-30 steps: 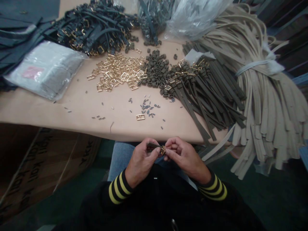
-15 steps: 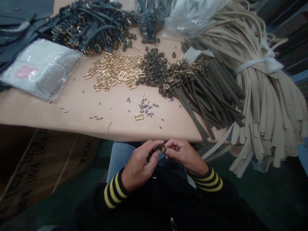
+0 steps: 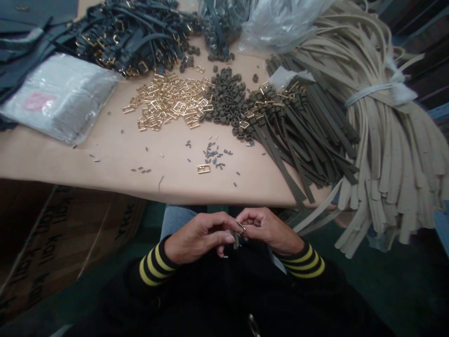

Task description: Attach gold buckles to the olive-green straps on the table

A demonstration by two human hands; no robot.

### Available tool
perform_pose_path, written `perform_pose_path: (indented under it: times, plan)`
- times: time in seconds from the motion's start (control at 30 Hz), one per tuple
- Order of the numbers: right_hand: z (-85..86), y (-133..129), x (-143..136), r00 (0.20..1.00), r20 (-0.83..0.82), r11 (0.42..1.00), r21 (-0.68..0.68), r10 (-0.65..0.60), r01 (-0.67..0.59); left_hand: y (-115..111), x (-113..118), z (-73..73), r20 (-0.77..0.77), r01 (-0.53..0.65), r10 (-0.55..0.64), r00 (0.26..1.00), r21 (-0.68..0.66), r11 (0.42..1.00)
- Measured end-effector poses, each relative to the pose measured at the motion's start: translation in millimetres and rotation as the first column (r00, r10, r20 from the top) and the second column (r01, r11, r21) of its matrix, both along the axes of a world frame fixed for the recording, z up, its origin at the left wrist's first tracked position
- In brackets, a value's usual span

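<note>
In front of my lap, just below the table edge, a gold buckle (image 3: 240, 228) sits between my two hands. A short dark olive piece of strap (image 3: 236, 240) hangs beneath it. My left hand (image 3: 203, 234) is closed, its thumb and fingers around the strap at the buckle's left side. My right hand (image 3: 268, 229) pinches the buckle from the right. Fingers partly hide where strap and buckle meet. A single gold buckle (image 3: 203, 169) lies on the table beyond my hands, near a scatter of small dark bits (image 3: 214, 154).
A heap of gold buckles (image 3: 171, 100) lies mid-table beside olive strap loops (image 3: 228, 93). Olive straps (image 3: 308, 131) and a tied beige strap bundle (image 3: 389, 150) are at right. Black buckled straps (image 3: 133, 37) and a plastic-wrapped packet (image 3: 59, 100) are left. A printed carton (image 3: 70, 234) stands below.
My left hand has shifted slightly left and flattened. The buckle has tilted and dropped a little, and the strap piece now hangs below it. The right hand stays almost in place.
</note>
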State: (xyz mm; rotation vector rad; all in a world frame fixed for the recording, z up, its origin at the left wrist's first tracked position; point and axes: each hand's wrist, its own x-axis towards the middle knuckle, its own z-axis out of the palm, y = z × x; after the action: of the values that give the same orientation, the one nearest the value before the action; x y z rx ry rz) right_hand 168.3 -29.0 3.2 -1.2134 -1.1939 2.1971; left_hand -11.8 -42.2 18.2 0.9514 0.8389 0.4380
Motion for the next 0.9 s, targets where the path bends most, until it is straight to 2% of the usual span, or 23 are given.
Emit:
perform_pose_path:
  times: [0.1, 0.2, 0.37, 0.57, 0.8, 0.9]
  plan:
    - [0.0, -2, -2, 0.999, 0.024, 1.000, 0.014, 0.025, -0.025, 0, 1, 3.7, -0.073, 0.048, -0.046, 0.996, 0.029, 0.998]
    - [-0.8, -3, -3, 0.998, 0.043, 0.998, 0.036, 0.041, -0.043, 0, 1, 7.3, -0.098, 0.047, -0.044, 0.994, 0.030, 0.998]
    - [-2.4, -4, -4, 0.993, 0.087, 0.993, 0.084, 0.076, -0.084, 0, -2, 3.7, -0.043, 0.019, -0.020, 0.999, -0.024, 1.000]
    - [-4.8, -5, -6, 0.986, 0.152, 0.981, 0.164, 0.074, -0.099, -1, -4, -6.0, 0.021, -0.102, 0.103, 0.994, -0.062, 0.993]
    - [-5.4, -4, -6, 0.977, 0.198, 0.971, 0.210, 0.076, -0.118, -3, 4, -4.2, -0.030, -0.202, 0.200, 0.979, -0.153, 0.967]
    - [-6.9, -4, -5, 0.972, 0.222, 0.965, 0.230, 0.076, -0.128, -3, 5, -5.5, -0.088, -0.219, 0.209, 0.974, -0.118, 0.969]
